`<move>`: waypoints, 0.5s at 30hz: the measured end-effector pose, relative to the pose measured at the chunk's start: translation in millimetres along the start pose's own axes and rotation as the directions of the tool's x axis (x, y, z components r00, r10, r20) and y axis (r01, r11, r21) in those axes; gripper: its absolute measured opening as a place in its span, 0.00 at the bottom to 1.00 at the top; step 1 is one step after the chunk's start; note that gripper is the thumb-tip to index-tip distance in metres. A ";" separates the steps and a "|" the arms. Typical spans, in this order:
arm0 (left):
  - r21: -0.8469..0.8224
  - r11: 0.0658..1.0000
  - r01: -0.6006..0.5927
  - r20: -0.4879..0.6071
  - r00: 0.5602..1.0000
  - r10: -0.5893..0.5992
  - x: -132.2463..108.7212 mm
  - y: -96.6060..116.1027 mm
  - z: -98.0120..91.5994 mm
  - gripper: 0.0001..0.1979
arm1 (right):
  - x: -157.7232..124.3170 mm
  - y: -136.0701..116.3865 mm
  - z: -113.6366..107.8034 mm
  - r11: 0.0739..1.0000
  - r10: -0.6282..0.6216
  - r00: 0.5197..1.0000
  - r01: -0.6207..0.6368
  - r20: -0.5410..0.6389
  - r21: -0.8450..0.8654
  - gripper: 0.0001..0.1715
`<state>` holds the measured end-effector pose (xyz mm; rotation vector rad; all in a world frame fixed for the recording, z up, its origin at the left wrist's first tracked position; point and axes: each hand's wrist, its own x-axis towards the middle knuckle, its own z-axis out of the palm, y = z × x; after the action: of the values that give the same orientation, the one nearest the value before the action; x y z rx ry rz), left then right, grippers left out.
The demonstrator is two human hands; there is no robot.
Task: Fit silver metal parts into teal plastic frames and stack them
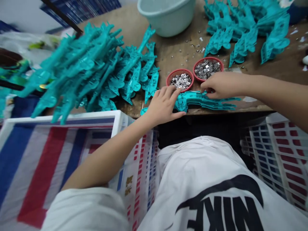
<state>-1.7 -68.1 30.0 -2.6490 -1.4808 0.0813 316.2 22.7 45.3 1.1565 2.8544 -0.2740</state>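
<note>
My left hand (pixel 163 106) reaches over the table edge, its fingers and thumb around the left end of a teal plastic moulding (pixel 204 101) lying flat. My right hand (pixel 222 86) has curled fingers on the same moulding's upper side, just beside a red plastic basket (pixel 192 75). That basket holds small silver metal parts (pixel 181 81). A second red basket (pixel 218 61) of similar parts (pixel 207 69) touches it. Both hands hold nothing else.
A large heap of teal mouldings (pixel 91 70) lies to the left, and more (pixel 245 35) lie at the back right on a worn wooden table (pixel 178 54). A pale green basin (pixel 167 16) stands behind. Striped woven bags (pixel 48 160) and a plastic crate (pixel 276 157) sit below.
</note>
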 end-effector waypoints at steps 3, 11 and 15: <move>-0.067 0.988 -0.142 -0.060 0.989 0.138 14.6 13.4 23.2 0.56 | 1.8 -8.6 -2.1 1.000 0.014 1.000 -0.014 -0.012 -0.006 0.22; -0.180 0.983 0.036 -0.070 0.996 -0.049 33.0 49.4 48.2 0.49 | -3.4 -41.0 -13.0 0.981 0.071 0.997 -0.065 0.028 -0.182 0.16; -0.151 0.984 0.093 -0.108 0.988 -0.110 34.8 52.0 52.5 0.41 | -0.2 -40.8 -10.7 0.982 0.036 0.999 -0.036 -0.004 -0.187 0.16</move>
<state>55.4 -62.0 -28.1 -2.6299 -1.6389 -0.1935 288.2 -4.3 61.7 1.1691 2.7832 -0.0030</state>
